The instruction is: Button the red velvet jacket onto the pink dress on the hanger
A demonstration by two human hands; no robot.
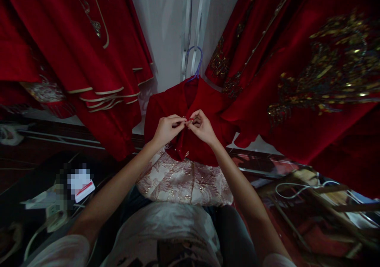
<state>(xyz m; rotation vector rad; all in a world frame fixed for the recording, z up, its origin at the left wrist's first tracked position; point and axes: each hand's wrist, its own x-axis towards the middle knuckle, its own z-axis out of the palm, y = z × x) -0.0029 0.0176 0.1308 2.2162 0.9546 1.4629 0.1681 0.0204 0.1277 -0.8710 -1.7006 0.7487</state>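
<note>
A red jacket (160, 100) hangs in front of me on a blue hanger (198, 63). At its front opening my left hand (169, 130) pinches the edge with thumb and fingertips. My right hand (203, 128) meets it from the other side, its fingers closed around a small red and gold button (191, 121). The fingertips nearly touch, and they hide how the two front edges meet there. Lower on the front shows another gold button (187, 154). Below the jacket's hem, a pale pink and gold brocade cloth (190, 182) lies against my lap.
Long red garments (113, 61) with gold piping hang at left. Red garments with gold sequins (335, 73) hang at right. A white box (84, 189) lies on a dark surface at lower left. A wooden frame (329, 199) and a white cable (292, 193) are at lower right.
</note>
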